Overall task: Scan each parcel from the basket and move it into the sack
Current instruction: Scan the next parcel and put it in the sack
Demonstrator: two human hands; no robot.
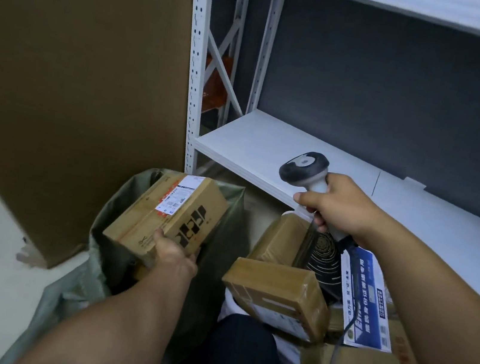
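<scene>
Knee (239,358) low centre, between green sack (227,211) and piled parcels (274,294). Left hand (175,255) grips labelled parcel (167,214) at sack mouth, fingers curled under. Right hand (338,210) wrapped round scanner (303,168) above pile. White shelf (269,145) behind; cardboard sheet (72,61) left.

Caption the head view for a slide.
Left hand holds a labelled cardboard box at the green sack mouth; right hand grips the scanner by other parcels.

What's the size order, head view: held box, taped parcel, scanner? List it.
1. held box: largest.
2. taped parcel: close behind; it sits nearer the camera, so unsure.
3. scanner: smallest, partly covered by the right hand.
</scene>
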